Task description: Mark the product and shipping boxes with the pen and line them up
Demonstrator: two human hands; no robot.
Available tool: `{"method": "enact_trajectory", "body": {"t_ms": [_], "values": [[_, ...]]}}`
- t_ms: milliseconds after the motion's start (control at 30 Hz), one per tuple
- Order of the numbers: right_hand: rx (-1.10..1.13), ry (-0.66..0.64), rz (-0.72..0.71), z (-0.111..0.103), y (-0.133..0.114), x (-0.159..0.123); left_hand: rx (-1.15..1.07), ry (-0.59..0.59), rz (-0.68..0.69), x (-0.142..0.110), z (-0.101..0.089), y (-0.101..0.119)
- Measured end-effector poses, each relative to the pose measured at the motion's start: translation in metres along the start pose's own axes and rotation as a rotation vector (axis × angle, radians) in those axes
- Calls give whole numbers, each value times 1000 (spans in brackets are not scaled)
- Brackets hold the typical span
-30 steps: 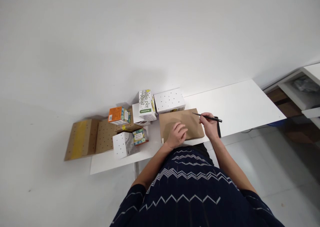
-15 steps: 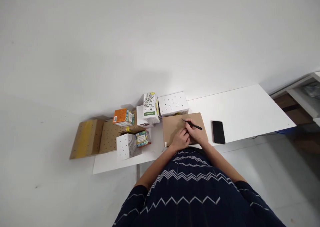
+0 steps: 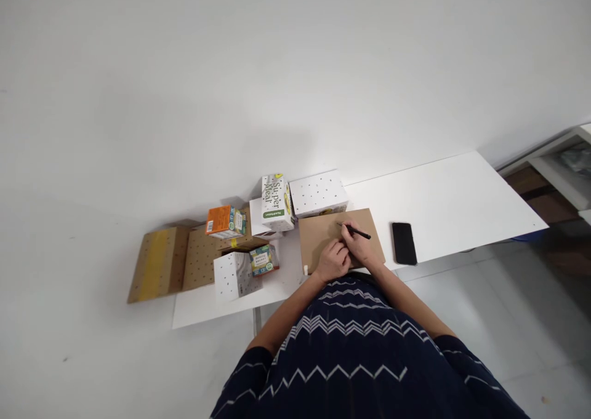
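My right hand (image 3: 359, 247) is closed around a slim black pen (image 3: 359, 231), its tip pointing left just over or on a flat brown cardboard surface (image 3: 318, 231). Whether the tip touches cannot be made out. Beside it, my left hand (image 3: 333, 260) rests on the same cardboard near its front edge, fingers curled in; nothing shows in them. The cardboard lies on the white table (image 3: 443, 191) right in front of my body; whether it is a box or a sheet is unclear. A small white patch sits at its lower left corner.
A black phone (image 3: 404, 243) lies to the right. Behind the cardboard are a white dotted box (image 3: 318, 194) and a "Su-per Meal" box (image 3: 276, 200). Leftward stand an orange box (image 3: 219, 220), a small colourful box (image 3: 262, 261), a white box (image 3: 227, 279) and brown cartons (image 3: 157, 262).
The pen's back end has shifted slightly left and down as my right hand moves a little. My left hand stays in place on the cardboard. The view has tilted slightly.
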State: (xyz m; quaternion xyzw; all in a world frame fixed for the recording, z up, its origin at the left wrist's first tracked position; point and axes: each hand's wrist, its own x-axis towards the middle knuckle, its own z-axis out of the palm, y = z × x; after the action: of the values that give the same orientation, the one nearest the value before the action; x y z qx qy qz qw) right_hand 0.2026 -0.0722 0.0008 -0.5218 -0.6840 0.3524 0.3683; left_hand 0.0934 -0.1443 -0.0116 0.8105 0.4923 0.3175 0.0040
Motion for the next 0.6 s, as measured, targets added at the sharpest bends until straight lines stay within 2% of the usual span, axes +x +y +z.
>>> {"method": "enact_trajectory", "body": {"t_ms": [467, 600], "values": [[30, -34, 23, -3, -3, 1, -44, -21, -31, -2, 2, -1], [95, -2, 117, -3, -3, 0, -65, -43, -52, -3, 2, -2]]}}
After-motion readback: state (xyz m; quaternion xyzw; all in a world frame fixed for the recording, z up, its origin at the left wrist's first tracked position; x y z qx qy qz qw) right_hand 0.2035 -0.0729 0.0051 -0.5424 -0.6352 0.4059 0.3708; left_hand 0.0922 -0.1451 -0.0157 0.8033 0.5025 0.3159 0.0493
